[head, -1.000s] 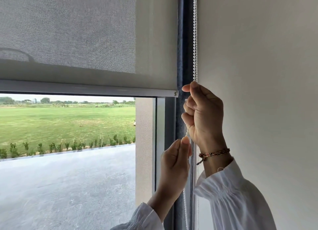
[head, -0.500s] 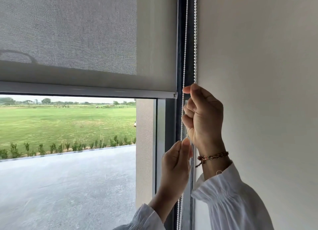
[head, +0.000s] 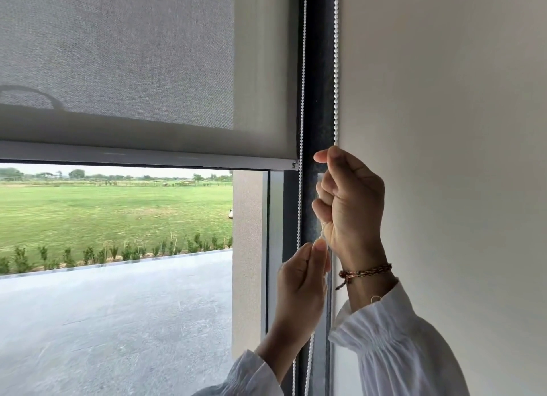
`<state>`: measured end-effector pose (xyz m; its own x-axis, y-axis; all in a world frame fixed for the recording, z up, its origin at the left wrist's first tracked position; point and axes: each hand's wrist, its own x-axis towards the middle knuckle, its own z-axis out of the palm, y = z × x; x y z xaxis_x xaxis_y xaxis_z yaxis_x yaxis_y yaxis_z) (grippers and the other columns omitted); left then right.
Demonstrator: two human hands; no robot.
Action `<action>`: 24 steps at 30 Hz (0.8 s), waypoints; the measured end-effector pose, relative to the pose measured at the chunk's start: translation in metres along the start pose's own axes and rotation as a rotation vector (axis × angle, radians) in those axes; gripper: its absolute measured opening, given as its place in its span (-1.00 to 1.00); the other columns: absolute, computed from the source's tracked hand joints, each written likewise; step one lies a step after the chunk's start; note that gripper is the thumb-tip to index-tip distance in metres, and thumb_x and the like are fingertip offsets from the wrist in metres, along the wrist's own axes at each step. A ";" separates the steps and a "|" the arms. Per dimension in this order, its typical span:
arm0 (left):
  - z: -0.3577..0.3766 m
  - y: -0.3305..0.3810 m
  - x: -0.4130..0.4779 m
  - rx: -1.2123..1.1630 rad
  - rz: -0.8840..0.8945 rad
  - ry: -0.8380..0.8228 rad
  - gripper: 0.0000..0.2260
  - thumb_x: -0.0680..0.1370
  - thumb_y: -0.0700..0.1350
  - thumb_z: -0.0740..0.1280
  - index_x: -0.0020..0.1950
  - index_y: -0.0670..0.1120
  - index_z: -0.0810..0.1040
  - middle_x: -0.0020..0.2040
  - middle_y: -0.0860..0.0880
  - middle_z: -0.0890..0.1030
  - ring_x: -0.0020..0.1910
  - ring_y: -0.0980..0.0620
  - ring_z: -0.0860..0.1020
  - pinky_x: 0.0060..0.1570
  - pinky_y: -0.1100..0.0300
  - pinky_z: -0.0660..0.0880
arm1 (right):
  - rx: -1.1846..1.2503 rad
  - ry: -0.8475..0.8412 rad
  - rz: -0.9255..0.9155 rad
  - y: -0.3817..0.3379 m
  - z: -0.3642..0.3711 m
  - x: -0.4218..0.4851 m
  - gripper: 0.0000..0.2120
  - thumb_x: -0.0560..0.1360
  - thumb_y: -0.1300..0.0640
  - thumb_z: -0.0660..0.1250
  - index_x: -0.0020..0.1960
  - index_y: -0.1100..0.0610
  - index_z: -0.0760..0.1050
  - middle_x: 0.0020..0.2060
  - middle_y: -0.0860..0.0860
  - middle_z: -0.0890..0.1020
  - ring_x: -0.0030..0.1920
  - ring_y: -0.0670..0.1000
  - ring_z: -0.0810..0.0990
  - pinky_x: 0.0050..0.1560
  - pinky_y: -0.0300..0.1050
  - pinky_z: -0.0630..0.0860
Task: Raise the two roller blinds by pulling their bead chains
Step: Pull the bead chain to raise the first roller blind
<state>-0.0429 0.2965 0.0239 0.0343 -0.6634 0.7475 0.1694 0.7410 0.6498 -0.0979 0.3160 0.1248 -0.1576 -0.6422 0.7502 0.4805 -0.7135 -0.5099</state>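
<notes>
A grey mesh roller blind [head: 133, 70] covers the upper part of the window, its bottom bar [head: 148, 158] roughly level with my right thumb. A white bead chain [head: 336, 70] hangs along the dark frame at the wall's edge; a second strand [head: 302, 99] hangs just left of it. My right hand [head: 352, 206] is closed around the right strand, thumb and forefinger pinching it. Below it my left hand [head: 302, 286] pinches the same chain between thumb and fingers. Only one blind is in view.
A plain cream wall [head: 444, 158] fills the right side. The dark window frame [head: 318, 114] runs vertically between blind and wall. Through the glass lie a concrete terrace [head: 118, 321], a low hedge row and a green field.
The blind's bottom bar sits slightly lower in the picture than a second ago. A left chain strand has come into view. Both hands keep their grip in nearly the same place.
</notes>
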 end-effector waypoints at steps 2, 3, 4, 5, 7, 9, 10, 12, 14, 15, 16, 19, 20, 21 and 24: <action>0.000 0.000 0.000 -0.002 -0.003 -0.004 -0.66 0.50 0.06 0.16 -0.50 0.11 0.32 -0.59 0.12 0.28 -0.59 0.20 0.19 -0.55 0.37 0.14 | -0.007 0.001 -0.007 0.000 0.000 0.000 -0.74 0.56 0.17 0.20 -0.26 0.12 0.54 -0.61 -0.12 0.21 -0.58 -0.14 0.07 -0.55 -0.38 0.03; 0.000 0.000 0.000 -0.008 -0.005 -0.006 -0.65 0.51 0.04 0.16 -0.50 0.11 0.32 -0.59 0.12 0.28 -0.58 0.20 0.18 -0.54 0.37 0.14 | -0.008 0.001 -0.009 0.000 0.000 -0.001 -0.74 0.56 0.18 0.20 -0.26 0.12 0.54 -0.61 -0.12 0.21 -0.58 -0.14 0.07 -0.55 -0.38 0.03; 0.000 0.000 0.000 -0.011 -0.004 -0.007 -0.65 0.51 0.04 0.16 -0.50 0.11 0.31 -0.59 0.13 0.28 -0.57 0.20 0.18 -0.54 0.38 0.14 | -0.008 0.002 -0.010 0.000 0.000 -0.001 -0.74 0.56 0.18 0.20 -0.27 0.11 0.55 -0.61 -0.12 0.21 -0.58 -0.14 0.07 -0.54 -0.38 0.03; -0.001 -0.001 -0.001 -0.009 0.002 -0.008 -0.65 0.51 0.04 0.16 -0.49 0.12 0.31 -0.58 0.12 0.27 -0.57 0.20 0.18 -0.54 0.38 0.14 | -0.006 0.004 -0.009 0.001 0.000 -0.001 -0.74 0.56 0.18 0.20 -0.27 0.11 0.55 -0.61 -0.12 0.20 -0.58 -0.14 0.06 -0.54 -0.38 0.02; -0.001 -0.001 -0.001 -0.006 0.009 -0.006 -0.67 0.49 0.09 0.17 -0.49 0.12 0.30 -0.58 0.12 0.27 -0.57 0.20 0.18 -0.54 0.38 0.14 | -0.002 0.005 -0.007 0.001 0.000 -0.001 -0.73 0.56 0.17 0.20 -0.28 0.10 0.54 -0.61 -0.12 0.20 -0.58 -0.14 0.06 -0.53 -0.38 0.01; 0.000 -0.002 -0.001 -0.017 0.006 -0.004 -0.68 0.46 0.15 0.18 -0.49 0.11 0.29 -0.58 0.12 0.26 -0.56 0.20 0.17 -0.54 0.36 0.14 | -0.004 0.004 -0.007 0.002 0.000 -0.001 -0.73 0.56 0.17 0.20 -0.28 0.10 0.54 -0.61 -0.13 0.20 -0.58 -0.14 0.06 -0.53 -0.38 0.02; 0.000 -0.003 -0.001 -0.015 0.006 -0.004 -0.68 0.44 0.16 0.18 -0.49 0.11 0.29 -0.58 0.12 0.26 -0.56 0.19 0.17 -0.54 0.35 0.14 | -0.010 0.006 -0.008 0.002 0.000 -0.001 -0.74 0.56 0.17 0.20 -0.27 0.10 0.54 -0.61 -0.13 0.20 -0.58 -0.14 0.06 -0.53 -0.38 0.02; 0.000 -0.004 0.000 -0.004 0.006 -0.002 -0.68 0.43 0.18 0.18 -0.49 0.10 0.30 -0.58 0.11 0.27 -0.55 0.17 0.17 -0.52 0.31 0.14 | -0.017 0.007 -0.014 0.002 0.000 -0.001 -0.74 0.56 0.17 0.20 -0.26 0.11 0.54 -0.61 -0.13 0.20 -0.58 -0.14 0.06 -0.53 -0.38 0.03; 0.000 -0.005 0.000 -0.002 0.005 0.005 -0.67 0.43 0.18 0.18 -0.48 0.06 0.28 -0.58 0.10 0.26 -0.54 0.16 0.17 -0.53 0.29 0.13 | -0.015 0.009 -0.016 0.002 -0.001 -0.001 -0.73 0.56 0.17 0.20 -0.28 0.10 0.55 -0.61 -0.13 0.19 -0.58 -0.14 0.06 -0.55 -0.38 0.03; 0.000 -0.005 0.000 -0.006 0.003 0.007 -0.67 0.42 0.18 0.19 -0.47 0.06 0.28 -0.57 0.11 0.26 -0.54 0.16 0.16 -0.53 0.29 0.12 | -0.016 0.013 -0.013 0.003 -0.001 -0.001 -0.72 0.55 0.17 0.21 -0.29 0.09 0.55 -0.61 -0.13 0.19 -0.57 -0.13 0.05 -0.54 -0.38 0.03; 0.000 -0.005 0.000 -0.009 0.001 0.008 -0.67 0.42 0.18 0.19 -0.47 0.06 0.28 -0.57 0.11 0.25 -0.55 0.17 0.16 -0.54 0.31 0.12 | -0.019 0.016 -0.011 0.003 0.000 -0.001 -0.72 0.55 0.17 0.21 -0.30 0.08 0.55 -0.60 -0.13 0.18 -0.57 -0.13 0.05 -0.54 -0.38 0.02; -0.001 -0.006 0.002 -0.014 0.002 0.006 -0.68 0.42 0.18 0.19 -0.48 0.08 0.29 -0.57 0.12 0.26 -0.55 0.18 0.17 -0.54 0.34 0.13 | -0.022 0.013 -0.005 0.004 0.000 -0.001 -0.72 0.55 0.16 0.21 -0.30 0.08 0.54 -0.61 -0.14 0.19 -0.58 -0.14 0.06 -0.53 -0.39 0.03; -0.001 -0.006 0.002 -0.019 0.005 0.004 -0.68 0.42 0.18 0.19 -0.48 0.08 0.29 -0.57 0.12 0.27 -0.55 0.18 0.17 -0.54 0.35 0.14 | -0.019 0.010 -0.005 0.004 0.000 -0.001 -0.72 0.55 0.16 0.21 -0.30 0.08 0.54 -0.61 -0.14 0.19 -0.58 -0.14 0.07 -0.53 -0.40 0.03; -0.001 -0.006 0.002 -0.025 0.008 0.003 -0.68 0.42 0.17 0.20 -0.48 0.07 0.28 -0.58 0.12 0.26 -0.55 0.18 0.17 -0.54 0.35 0.14 | -0.019 0.005 -0.008 0.004 0.000 0.000 -0.73 0.56 0.16 0.20 -0.29 0.08 0.54 -0.61 -0.14 0.19 -0.58 -0.15 0.07 -0.53 -0.40 0.03; -0.001 -0.007 0.002 -0.054 0.010 0.004 -0.68 0.43 0.15 0.21 -0.47 0.05 0.26 -0.57 0.13 0.25 -0.56 0.18 0.16 -0.55 0.37 0.14 | -0.030 -0.002 -0.014 0.005 0.000 0.000 -0.74 0.56 0.16 0.20 -0.27 0.10 0.54 -0.62 -0.15 0.20 -0.59 -0.15 0.07 -0.54 -0.39 0.04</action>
<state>-0.0432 0.2898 0.0213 0.0402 -0.6566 0.7531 0.2215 0.7409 0.6341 -0.0955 0.3122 0.1225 -0.1624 -0.6312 0.7585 0.4522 -0.7308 -0.5113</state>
